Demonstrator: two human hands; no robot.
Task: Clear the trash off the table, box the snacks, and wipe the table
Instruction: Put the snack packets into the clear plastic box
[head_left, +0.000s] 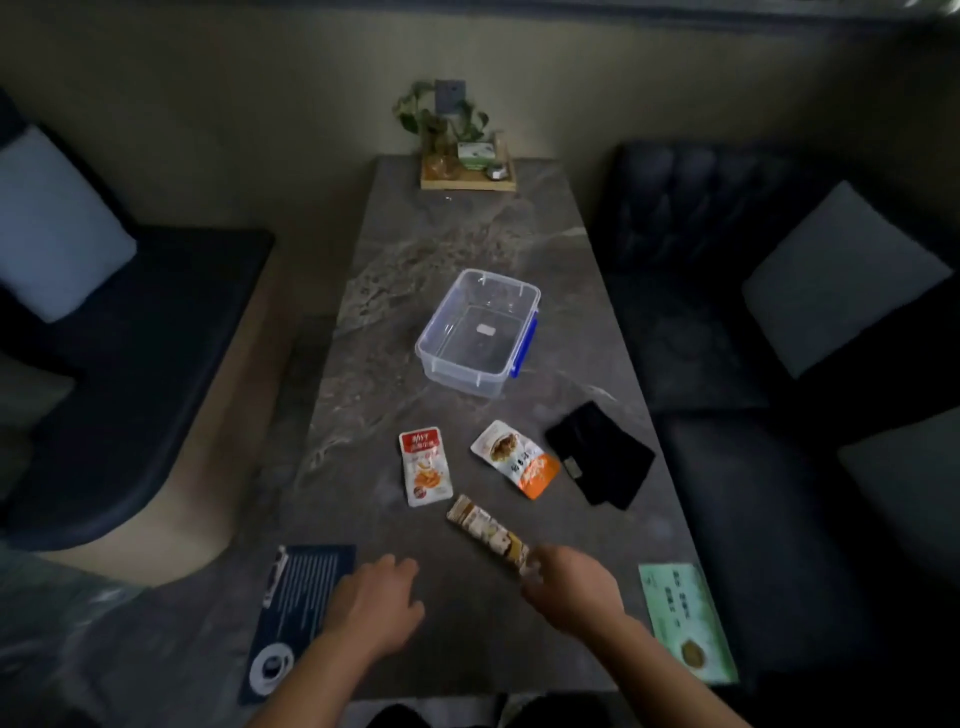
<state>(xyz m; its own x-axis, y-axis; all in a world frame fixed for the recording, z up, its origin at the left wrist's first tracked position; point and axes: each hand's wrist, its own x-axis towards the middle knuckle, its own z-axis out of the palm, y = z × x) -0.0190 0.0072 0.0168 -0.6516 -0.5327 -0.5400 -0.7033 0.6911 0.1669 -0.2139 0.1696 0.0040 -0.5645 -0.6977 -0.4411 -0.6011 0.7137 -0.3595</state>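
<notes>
The long snack bar (488, 535) lies near the worktop's (467, 234) front edge, its long axis slanting from the right hand (569, 587) up-left toward the empty clear box (478, 332) mid-worktop. The right hand pinches its near end; the left hand (379, 603) hovers loosely open, holding nothing. Packet writing is too blurred to read.
</notes>
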